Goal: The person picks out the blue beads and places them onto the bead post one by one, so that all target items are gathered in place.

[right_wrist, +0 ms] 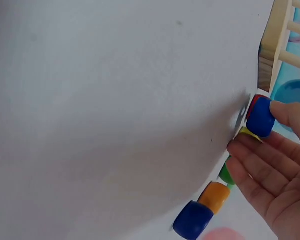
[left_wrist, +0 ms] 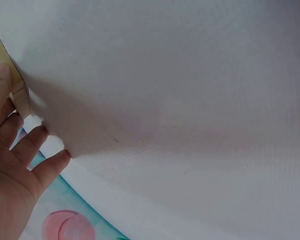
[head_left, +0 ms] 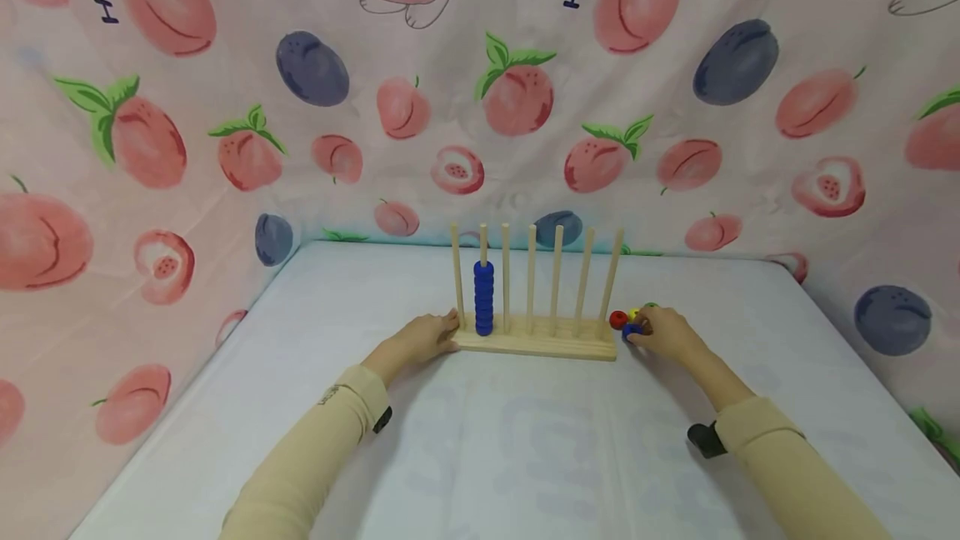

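A wooden peg rack [head_left: 536, 345] with several upright dowels stands on the table. A stack of blue beads [head_left: 483, 298] fills much of its second dowel from the left. My left hand [head_left: 427, 335] grips the left end of the base, thumb on one side and fingertips on the other in the left wrist view. Just off the rack's right end, my right hand [head_left: 669, 333] pinches a blue bead [right_wrist: 261, 117] between thumb and fingers. Next to that bead are a red bead [head_left: 618, 320] and a yellow bead [head_left: 634, 313]. A green bead [right_wrist: 227, 172] is partly hidden by the fingers.
An orange bead [right_wrist: 214, 196] and another blue bead [right_wrist: 193, 220] lie beyond the right hand in the right wrist view. White cloth [head_left: 525, 440] covers the table. A fruit-printed curtain [head_left: 450, 107] hangs behind and at both sides.
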`<state>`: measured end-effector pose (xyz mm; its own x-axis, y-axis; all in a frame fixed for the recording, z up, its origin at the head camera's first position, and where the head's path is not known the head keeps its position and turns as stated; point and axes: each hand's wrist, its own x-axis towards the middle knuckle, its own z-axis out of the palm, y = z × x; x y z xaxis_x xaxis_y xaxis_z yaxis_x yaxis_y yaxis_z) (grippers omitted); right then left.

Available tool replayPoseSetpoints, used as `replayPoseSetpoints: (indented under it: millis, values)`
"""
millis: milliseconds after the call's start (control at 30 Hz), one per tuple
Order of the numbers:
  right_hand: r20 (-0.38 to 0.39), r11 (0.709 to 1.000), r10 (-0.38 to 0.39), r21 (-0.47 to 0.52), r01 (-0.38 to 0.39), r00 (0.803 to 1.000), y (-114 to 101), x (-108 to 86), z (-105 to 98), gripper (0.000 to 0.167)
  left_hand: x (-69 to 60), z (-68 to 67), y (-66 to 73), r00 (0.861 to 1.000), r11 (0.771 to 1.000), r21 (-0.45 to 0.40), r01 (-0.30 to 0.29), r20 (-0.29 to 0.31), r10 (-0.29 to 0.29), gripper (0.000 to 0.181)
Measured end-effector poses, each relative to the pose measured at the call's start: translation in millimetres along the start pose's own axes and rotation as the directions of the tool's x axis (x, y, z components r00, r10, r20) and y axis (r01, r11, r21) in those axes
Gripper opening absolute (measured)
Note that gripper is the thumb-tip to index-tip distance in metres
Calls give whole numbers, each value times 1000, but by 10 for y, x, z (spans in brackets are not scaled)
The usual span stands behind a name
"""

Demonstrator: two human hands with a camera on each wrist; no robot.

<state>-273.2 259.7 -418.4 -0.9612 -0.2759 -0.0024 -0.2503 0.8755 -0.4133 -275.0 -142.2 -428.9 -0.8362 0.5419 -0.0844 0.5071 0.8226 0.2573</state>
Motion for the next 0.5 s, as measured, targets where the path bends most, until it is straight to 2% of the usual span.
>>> replayPoseSetpoints:
  millis: [300, 500]
  values:
    - [-71, 997, -71, 29, 73, 995, -19, -67, -45, 26, 2, 4, 18, 1000, 999, -22, 25, 11, -25, 52]
    - [-144, 983, -165, 61, 175, 976, -58, -100, -38, 23, -6, -6, 25, 999, 999, -23, 33, 18, -33, 53]
